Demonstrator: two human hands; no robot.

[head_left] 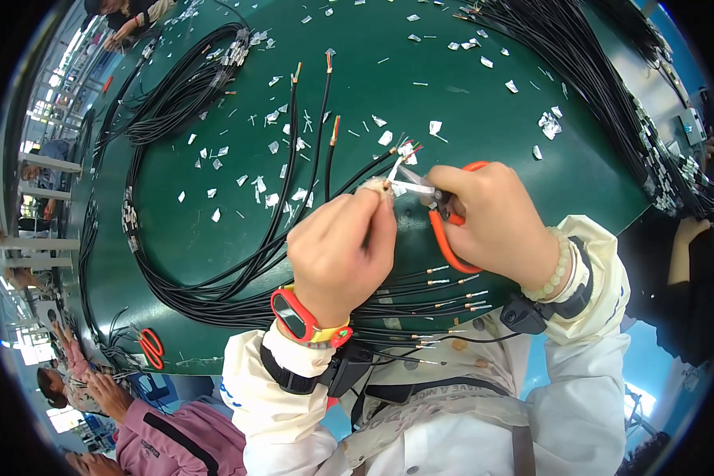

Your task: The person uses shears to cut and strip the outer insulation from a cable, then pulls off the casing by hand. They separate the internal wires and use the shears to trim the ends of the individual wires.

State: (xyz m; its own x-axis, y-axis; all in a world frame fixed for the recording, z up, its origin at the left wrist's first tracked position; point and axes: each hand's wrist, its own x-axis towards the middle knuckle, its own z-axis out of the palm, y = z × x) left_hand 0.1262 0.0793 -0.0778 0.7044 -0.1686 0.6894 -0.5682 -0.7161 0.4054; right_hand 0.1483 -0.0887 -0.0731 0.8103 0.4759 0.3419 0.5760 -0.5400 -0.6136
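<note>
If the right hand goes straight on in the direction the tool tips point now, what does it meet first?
The right hand holds orange-handled pliers pointing left. Their tips are already at the cable end pinched by the left hand, so the cable end and those fingertips probably come first, though depth is unclear.

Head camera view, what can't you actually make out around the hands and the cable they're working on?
- Head view: the cable end between the left hand and right hand is too small to show whether the blades touch it.
- Orange-handled cutters: the right hand's palm covers most of the handles.
- Cable bundle: its near ends pass under the left wrist.
- Far table edge: bent and cut off by the fisheye rim.
</note>
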